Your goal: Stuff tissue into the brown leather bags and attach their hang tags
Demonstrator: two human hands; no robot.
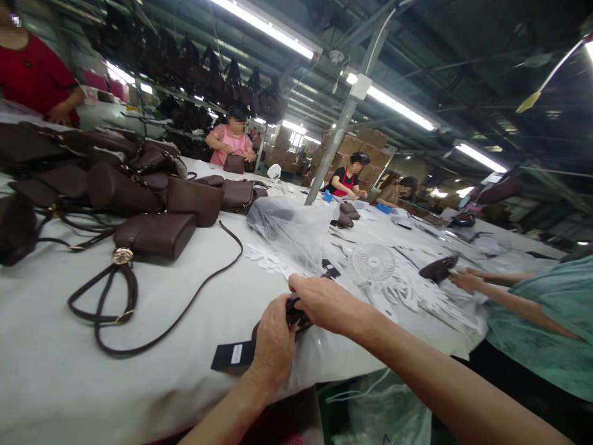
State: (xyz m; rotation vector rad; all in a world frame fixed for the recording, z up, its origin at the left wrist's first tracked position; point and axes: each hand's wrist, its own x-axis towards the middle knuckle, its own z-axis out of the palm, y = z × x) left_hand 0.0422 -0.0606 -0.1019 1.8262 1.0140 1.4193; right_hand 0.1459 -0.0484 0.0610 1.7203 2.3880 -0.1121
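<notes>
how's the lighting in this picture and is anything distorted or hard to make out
Head view: overhead tube light glares white against a dim roof; metal post leans, so the frame looks tilted; dark item between left hand and right hand shows little detail.

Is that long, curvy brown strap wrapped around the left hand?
No, the long, curvy brown strap lies on the white table, apart from the left hand.

Left hand (274, 343): thumb uppermost, fingers curled in grip. Right hand (322, 301): just above and right of left hand, back showing, fingers bent, thumb side near left hand. Left forearm (229, 405): bare, below left hand. Right forearm (417, 358): bare, slanting down, right of left hand.
</notes>
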